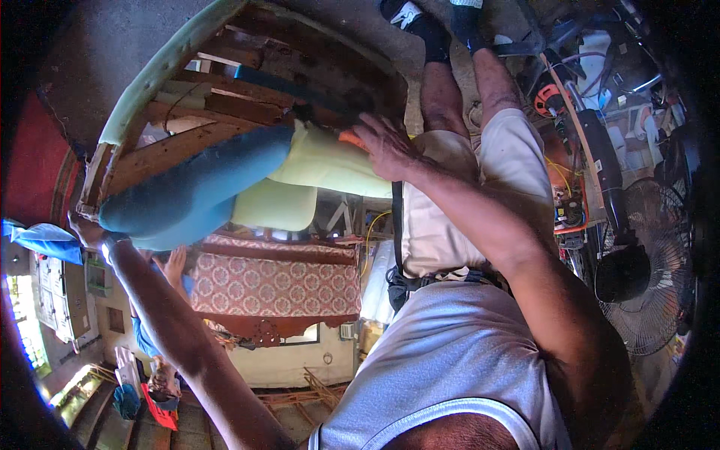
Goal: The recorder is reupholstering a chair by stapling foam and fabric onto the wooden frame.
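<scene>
A wooden chair frame [217, 105] with foam padding is tilted in front of me. Pale green foam [161, 64] wraps its curved edge, and a blue foam piece [202, 172] and a yellow foam piece [330, 161] cover its near side. My left hand [88, 229] is closed around the frame's lower left corner, its fingers partly hidden. On the right, by the yellow foam, my right hand [386, 146] is closed on an orange object [352, 140], perhaps a handle; most of it is covered by the fingers.
A standing fan [641, 262] and cluttered tools, with an orange reel [551, 101], lie to the right. A patterned red-and-white cloth [277, 285] hangs beyond the foam. Part of another person [176, 266] shows behind my left forearm.
</scene>
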Demonstrator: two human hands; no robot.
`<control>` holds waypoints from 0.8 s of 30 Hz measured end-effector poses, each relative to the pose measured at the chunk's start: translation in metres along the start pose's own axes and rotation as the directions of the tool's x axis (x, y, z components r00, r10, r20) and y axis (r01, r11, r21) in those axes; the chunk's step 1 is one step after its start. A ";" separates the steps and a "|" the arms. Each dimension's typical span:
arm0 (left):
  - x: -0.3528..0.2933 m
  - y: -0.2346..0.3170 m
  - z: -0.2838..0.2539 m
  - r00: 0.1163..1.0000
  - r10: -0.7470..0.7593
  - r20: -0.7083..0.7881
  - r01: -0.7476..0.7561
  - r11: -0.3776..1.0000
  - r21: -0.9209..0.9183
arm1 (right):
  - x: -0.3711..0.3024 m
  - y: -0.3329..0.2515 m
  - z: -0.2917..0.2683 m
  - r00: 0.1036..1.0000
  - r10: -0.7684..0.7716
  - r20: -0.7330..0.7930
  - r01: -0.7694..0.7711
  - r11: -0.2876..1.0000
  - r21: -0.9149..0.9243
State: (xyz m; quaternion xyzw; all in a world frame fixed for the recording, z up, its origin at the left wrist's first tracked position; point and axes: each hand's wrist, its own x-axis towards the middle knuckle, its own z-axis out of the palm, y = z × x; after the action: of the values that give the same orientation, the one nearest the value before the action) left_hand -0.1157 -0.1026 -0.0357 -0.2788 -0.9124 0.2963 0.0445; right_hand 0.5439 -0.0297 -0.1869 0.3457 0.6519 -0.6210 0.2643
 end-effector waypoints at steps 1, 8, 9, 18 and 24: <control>-0.001 -0.004 -0.002 1.000 0.008 -0.005 -0.008 1.000 0.002 | 0.003 -0.001 0.003 0.998 -0.053 -0.027 0.053 0.999 0.011; 0.003 -0.019 0.000 0.999 0.036 -0.039 -0.037 0.999 -0.022 | 0.016 0.009 -0.008 0.949 -0.299 -0.097 0.295 0.954 -0.056; 0.008 -0.016 0.002 0.998 0.038 -0.044 -0.040 0.999 -0.030 | 0.018 0.009 -0.011 0.949 -0.300 -0.097 0.295 0.953 -0.061; 0.009 -0.056 0.035 0.996 0.039 -0.082 -0.046 0.995 -0.085 | -0.048 -0.072 -0.133 0.814 -0.082 0.576 -0.190 0.898 0.397; 0.011 -0.080 0.044 0.960 0.185 -0.211 -0.184 0.983 0.022 | -0.047 0.025 -0.161 0.888 0.453 -0.085 -0.199 0.542 0.816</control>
State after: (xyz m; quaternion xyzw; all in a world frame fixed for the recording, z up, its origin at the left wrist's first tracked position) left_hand -0.1739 -0.1727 -0.0271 -0.3927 -0.8721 0.2686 0.1142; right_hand 0.6061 0.1242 -0.1516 0.6280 0.2647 -0.7250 0.0994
